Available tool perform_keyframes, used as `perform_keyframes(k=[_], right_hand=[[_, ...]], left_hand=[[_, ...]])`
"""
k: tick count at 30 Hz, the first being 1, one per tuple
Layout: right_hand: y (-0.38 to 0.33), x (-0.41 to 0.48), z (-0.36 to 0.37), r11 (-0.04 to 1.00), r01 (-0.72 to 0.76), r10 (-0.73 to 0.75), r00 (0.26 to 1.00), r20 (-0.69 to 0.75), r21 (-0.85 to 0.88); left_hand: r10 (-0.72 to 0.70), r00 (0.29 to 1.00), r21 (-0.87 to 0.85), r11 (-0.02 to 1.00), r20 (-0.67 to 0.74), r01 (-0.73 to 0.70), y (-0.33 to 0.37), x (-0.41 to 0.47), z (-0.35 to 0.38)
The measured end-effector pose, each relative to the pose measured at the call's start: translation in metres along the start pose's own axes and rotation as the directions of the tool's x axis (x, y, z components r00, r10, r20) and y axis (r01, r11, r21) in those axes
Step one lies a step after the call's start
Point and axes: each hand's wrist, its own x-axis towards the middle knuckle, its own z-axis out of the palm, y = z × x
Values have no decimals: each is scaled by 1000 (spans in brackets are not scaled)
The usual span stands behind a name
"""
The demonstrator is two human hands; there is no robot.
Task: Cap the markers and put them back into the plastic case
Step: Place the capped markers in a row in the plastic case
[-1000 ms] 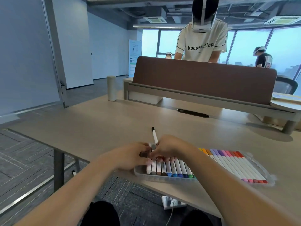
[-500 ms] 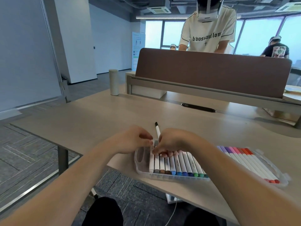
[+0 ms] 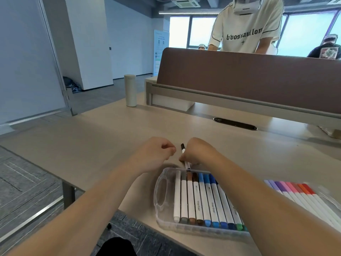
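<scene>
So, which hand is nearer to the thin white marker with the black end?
Right. The right hand grips the white marker at its middle; the left hand sits just left of its end, apart.

"marker" on markers (image 3: 198,202), "bbossaullom" on T-shirt (image 3: 245,24)

The right hand (image 3: 198,152) grips the black-tipped marker (image 3: 182,147) and hides its middle; only the two ends show. Whether the left hand (image 3: 156,154), fingers curled, holds anything cannot be told. The right forearm (image 3: 258,191) covers the middle of the row of markers (image 3: 203,196) in the plastic case (image 3: 162,191), whose right end is blurred. The top edge cuts off the far person (image 3: 247,30) at the head
</scene>
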Motion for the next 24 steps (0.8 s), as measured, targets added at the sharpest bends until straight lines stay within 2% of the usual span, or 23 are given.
perform_keyframes(k=[7, 9, 11, 14, 19, 21, 24], right_hand=[[1, -7, -11, 987, 94, -75, 987, -142, 131], [-1, -22, -19, 976, 111, -95, 991, -93, 185], [-2, -44, -24, 967, 115, -125, 992, 29, 227], [-3, -79, -24, 956, 118, -174, 966, 193, 270], [-9, -116, -14, 952, 95, -199, 914, 354, 290], [-8, -123, -9, 953, 96, -204, 904, 375, 287], [-6, -124, -4, 954, 170, -240, 927, 288, 246]], left_hand=[[0, 1000, 45, 999, -17, 1, 0, -7, -1], [-11, 1000, 68, 998, -11, 11, 3, -13, -3], [-8, 1000, 101, 995, 0, 8, 6, -21, -5], [5, 1000, 152, 988, 13, -7, 8, -34, -6], [0, 993, 247, 969, 122, -30, 4, -56, -5], [9, 986, 276, 960, 167, -56, 0, -62, -4], [17, 971, 353, 930, 238, -102, 7, -74, -5]])
